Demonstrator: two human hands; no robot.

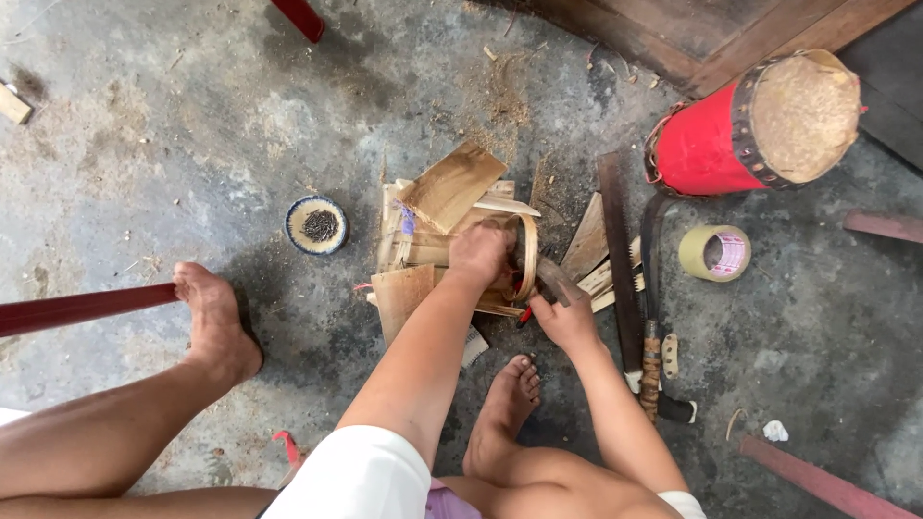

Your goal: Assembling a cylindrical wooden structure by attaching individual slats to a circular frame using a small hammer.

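My left hand (479,252) grips a bent bamboo strip hoop (528,252) on top of a pile of split bamboo pieces (444,197) on the concrete floor. My right hand (565,317) holds the handle of a dark blade tool (553,277) whose end rests against the hoop. Both my bare feet are on the floor, the left foot (216,327) at the left and the right foot (505,404) just below the pile.
A small round dish of dark nails (316,225) sits left of the pile. A red drum-like cylinder (760,130) lies at the upper right, with a tape roll (714,253), a saw (652,288) and a dark wooden slat (618,252) nearby. Red sticks (82,308) lie around.
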